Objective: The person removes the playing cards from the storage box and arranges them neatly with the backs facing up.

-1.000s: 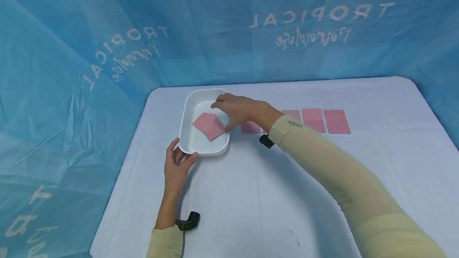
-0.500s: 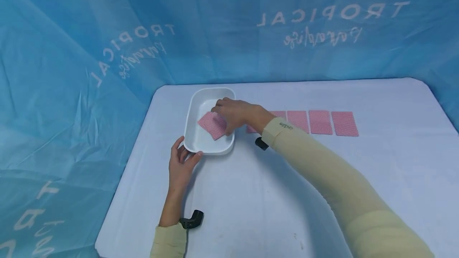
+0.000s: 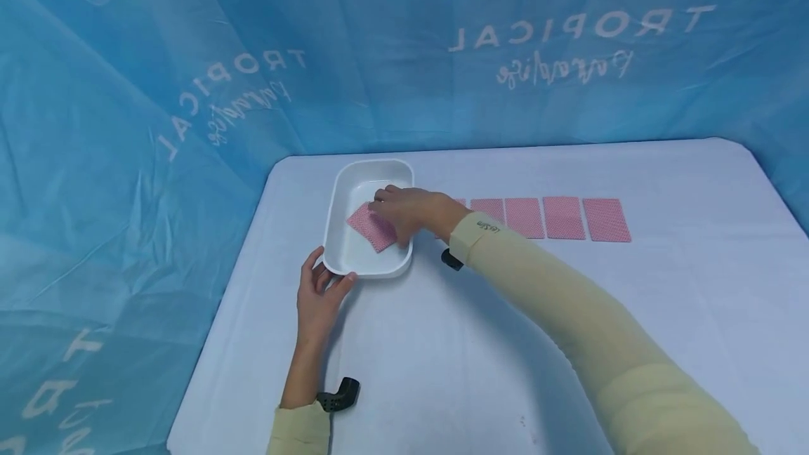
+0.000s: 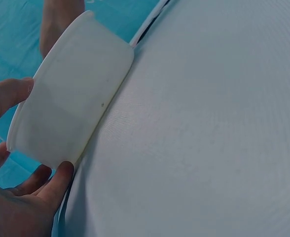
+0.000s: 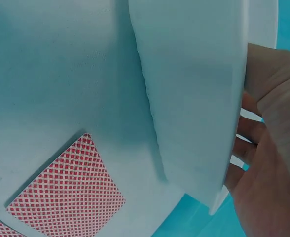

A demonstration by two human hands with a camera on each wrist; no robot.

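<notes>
A white plastic tray (image 3: 369, 267) stands at the left of the table, with a few overlapping red-and-white patterned playing cards (image 3: 363, 225) inside. My left hand (image 3: 318, 307) grips the tray's near left corner, thumb on the front side and fingers round the left side; the left wrist view shows the thumb and fingers against its wall. Over the right rim reaches my right hand (image 3: 404, 210), its fingers down over the cards and its thumb bent down inside the tray. In the right wrist view the tray wall hides its fingertips, so I cannot tell whether they pinch a card.
Several face-down playing cards (image 3: 564, 218) lie in a row on the white-covered table (image 3: 480, 343), right of the tray. The right wrist and sleeve partly cover the row's left end. Blue printed curtains (image 3: 404, 55) hang behind and at the left.
My right hand has come down and slightly left onto the cards in the tray, covering more of them. The left hand keeps its grip on the tray's corner.
</notes>
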